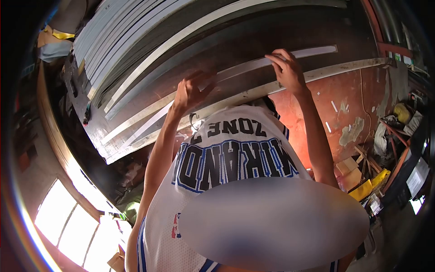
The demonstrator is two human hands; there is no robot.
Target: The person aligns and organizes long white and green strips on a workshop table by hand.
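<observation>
both hands [190, 93] [286, 68] rest on a strip [253, 65] lying on the workbench [253, 43], seemingly beside stacked strips [113, 31].

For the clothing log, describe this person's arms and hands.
The left hand and right hand are bare, with no gloves or watch seen. Both arms are uncovered to the shoulder, below a sleeveless white jersey with blue trim and black, blue-edged lettering.

I see a workshop with a worn red floor [335, 97], its paint chipped in pale patches. Stacked pale boards [118, 31] lie in the dim far corner. Bright windows [68, 222] glare with daylight on one side, and yellow clutter [369, 186] sits by dark machinery opposite.
</observation>
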